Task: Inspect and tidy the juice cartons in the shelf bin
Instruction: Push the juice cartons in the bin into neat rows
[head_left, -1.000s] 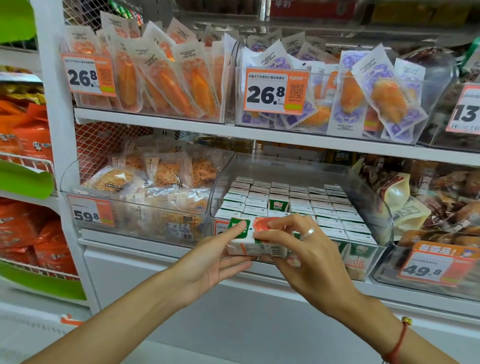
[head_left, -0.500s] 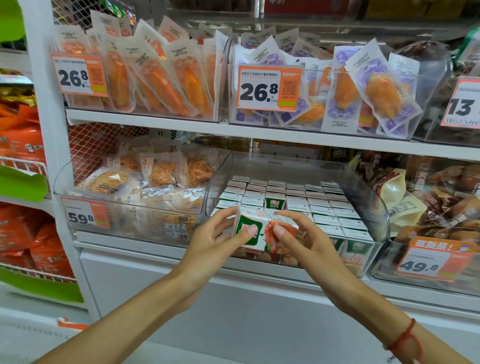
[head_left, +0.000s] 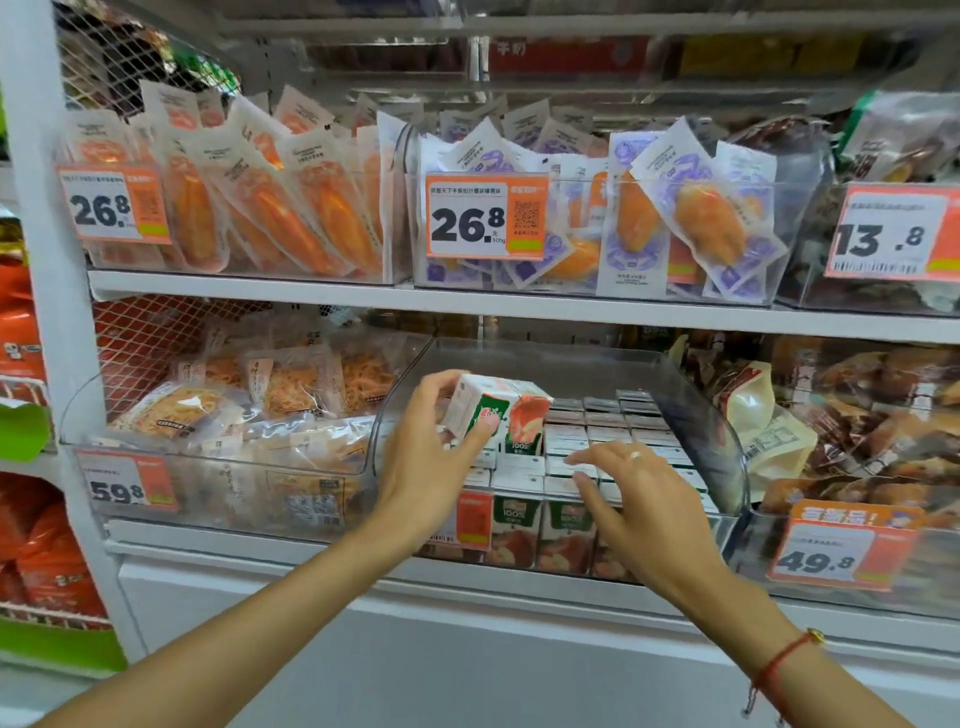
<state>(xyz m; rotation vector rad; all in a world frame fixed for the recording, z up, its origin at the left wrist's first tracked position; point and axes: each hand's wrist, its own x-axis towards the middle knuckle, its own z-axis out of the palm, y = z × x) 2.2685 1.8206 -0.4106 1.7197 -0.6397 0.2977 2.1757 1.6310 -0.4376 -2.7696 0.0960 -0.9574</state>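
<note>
Juice carton (head_left: 497, 413), tilted above the clear bin (head_left: 730, 447) so we can inspect its faces, gripped by our left hand (head_left: 434, 462); our right hand (head_left: 636, 499) hovers empty and relaxed over the packed rows (head_left: 597, 441).

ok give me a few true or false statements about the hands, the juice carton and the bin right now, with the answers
1. The left hand grips a juice carton above the clear bin. True.
2. The right hand also holds that carton. False: it hovers open over the packed cartons, apart from it.
3. The held carton is tilted. True.
4. The bin is nearly empty. False: rows of cartons fill it.
5. The tag on the bin to the left reads 59.8. True.
</note>
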